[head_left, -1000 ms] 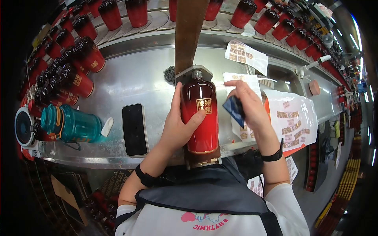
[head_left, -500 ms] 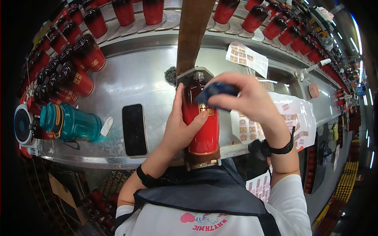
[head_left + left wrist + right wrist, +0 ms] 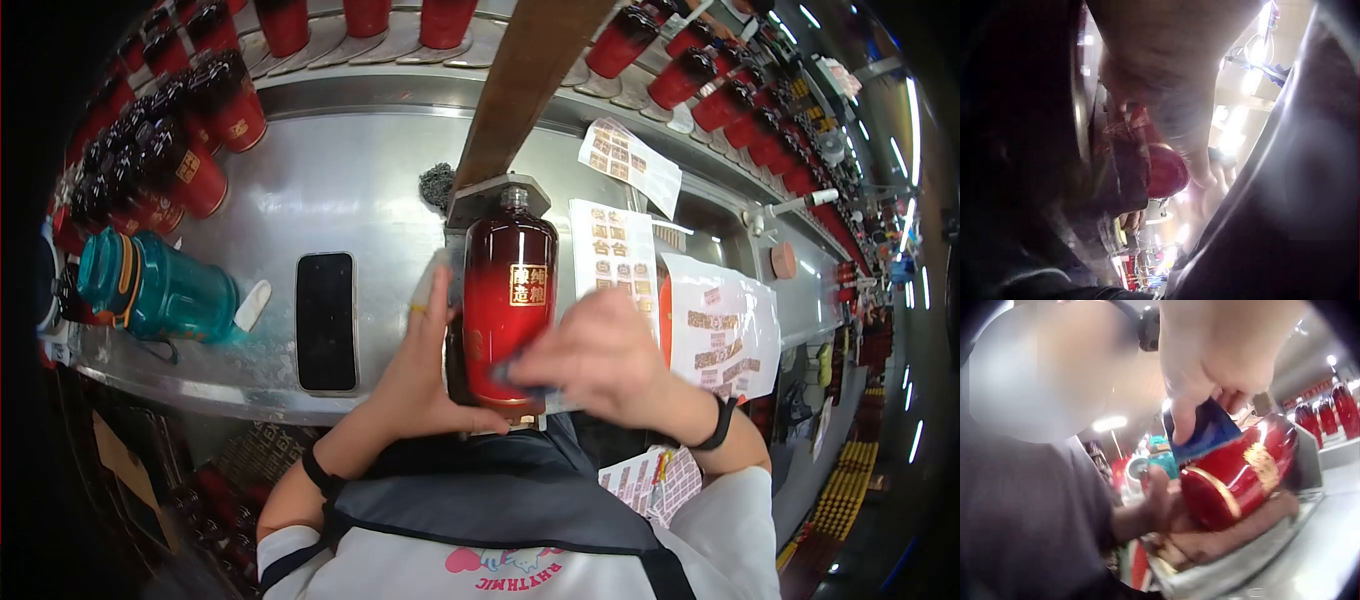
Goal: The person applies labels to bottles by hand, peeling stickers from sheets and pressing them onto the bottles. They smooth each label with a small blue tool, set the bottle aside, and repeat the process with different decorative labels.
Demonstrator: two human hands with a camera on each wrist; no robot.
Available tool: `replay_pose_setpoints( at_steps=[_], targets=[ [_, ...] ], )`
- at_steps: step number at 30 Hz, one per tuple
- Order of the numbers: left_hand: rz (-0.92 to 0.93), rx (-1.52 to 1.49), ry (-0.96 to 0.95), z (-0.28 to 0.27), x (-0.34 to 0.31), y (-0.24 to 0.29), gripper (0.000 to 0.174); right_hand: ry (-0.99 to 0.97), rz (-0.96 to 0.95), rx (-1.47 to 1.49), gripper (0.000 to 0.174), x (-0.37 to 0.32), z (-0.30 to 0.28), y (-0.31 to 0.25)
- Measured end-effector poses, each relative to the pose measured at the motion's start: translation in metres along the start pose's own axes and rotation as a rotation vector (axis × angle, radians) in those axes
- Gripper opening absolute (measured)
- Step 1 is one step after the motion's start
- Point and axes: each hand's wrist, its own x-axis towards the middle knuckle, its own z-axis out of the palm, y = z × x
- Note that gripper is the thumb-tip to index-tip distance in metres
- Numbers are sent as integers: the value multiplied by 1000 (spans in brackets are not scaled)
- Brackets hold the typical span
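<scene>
A red bottle (image 3: 508,300), dark toward the neck and with a square gold label (image 3: 527,285), lies in a cradle (image 3: 1285,509) in front of the person. My right hand (image 3: 605,365), blurred in the head view, pinches a thin blue flat scraper (image 3: 1207,432). In the right wrist view the scraper's straight edge meets the red side close to the gold-ringed base. On the bottle's left, my left hand (image 3: 420,375) has its fingers stretched along the side and its thumb reaching toward the base. The left wrist view is dark and mostly filled by the hand.
Left of the cradle lie a black phone (image 3: 327,320) and a teal water bottle (image 3: 160,290). Sticker sheets (image 3: 725,335) lie to the right, near a sink tap (image 3: 790,210). A brown post (image 3: 520,90) rises behind the cradle. More red bottles (image 3: 190,175) stand left and along the back.
My right hand swung the scraper in over the gold label, then down to the bottle's lower end. My left thumb left the label and moved down toward the base.
</scene>
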Motion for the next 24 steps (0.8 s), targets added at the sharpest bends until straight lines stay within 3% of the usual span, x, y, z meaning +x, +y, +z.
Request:
replay_pose_setpoints(
  at_steps=[2, 3, 5, 7, 9, 11, 13, 15, 16, 19, 20, 21, 23, 24],
  targets=[
    [39, 143, -103, 2, -9, -1, 149, -180, 42, 211, 19, 6, -1, -8],
    [33, 142, -105, 4, -10, -2, 149, -181, 44, 216, 19, 11, -5, 4],
    [67, 282, -69, 11, -11, -5, 144, 5, 622, 334, 29, 24, -18, 34],
    [75, 280, -39, 8, -10, -6, 134, 366, 258, -366, 22, 40, -24, 52],
    [72, 311, -40, 5, -10, -6, 127, 218, -134, -343, 24, 23, 6, 36],
    [100, 321, -1, 5, -7, -6, 125, -25, -253, -32, 24, 11, 25, -11],
    [123, 334, 26, 6, -8, -6, 122, -357, -105, 97, 18, 20, 12, -21],
    [130, 339, 33, 5, -8, -6, 121, -146, 166, 201, 15, 32, -3, 25],
    [167, 360, 55, 5, -7, -5, 121, -139, 166, 198, 15, 27, 1, 27],
    [58, 300, 7, 4, -10, -8, 123, 146, -245, -358, 23, 19, 17, 23],
    [99, 324, 29, 4, -8, -7, 122, -67, -260, -57, 29, 8, 17, -2],
    [139, 348, 54, 5, -6, -7, 122, -338, -246, 171, 19, 5, 18, -17],
    [124, 380, 27, 4, -7, -6, 122, -234, -68, -5, 24, 22, -2, 6],
    [137, 372, 28, 3, -7, -5, 122, -58, 160, 69, 21, 26, -10, 40]
  ],
)
